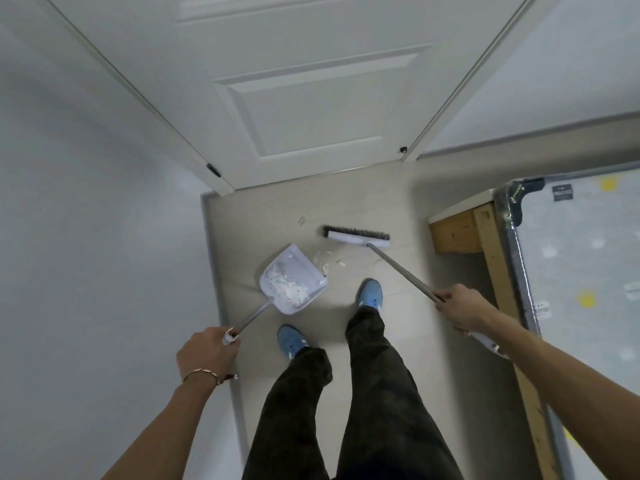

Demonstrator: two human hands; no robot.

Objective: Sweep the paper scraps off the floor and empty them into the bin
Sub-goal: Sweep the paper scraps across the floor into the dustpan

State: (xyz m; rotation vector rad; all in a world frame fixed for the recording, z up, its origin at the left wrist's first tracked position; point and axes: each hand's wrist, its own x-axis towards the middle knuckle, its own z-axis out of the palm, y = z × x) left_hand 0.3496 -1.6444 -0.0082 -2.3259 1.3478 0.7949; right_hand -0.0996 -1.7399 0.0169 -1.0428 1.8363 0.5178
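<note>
My left hand (207, 355) grips the long metal handle of a white dustpan (294, 271) that rests on the floor and holds a heap of paper scraps. My right hand (462, 311) is closed around the grey handle of a broom. The broom head (356, 236), white with dark bristles, lies on the floor beyond and to the right of the pan. Several loose paper scraps (327, 263) lie between the pan's open edge and the broom head. One small scrap (301, 220) sits farther off, near the door. No bin is in view.
A closed white door (311, 109) stands straight ahead. A pale wall (86, 237) runs along the left. A wooden bed frame (485, 237) with a plastic-wrapped mattress (581, 258) borders the floor strip on the right. My feet in blue shoes (370, 294) stand just behind the pan.
</note>
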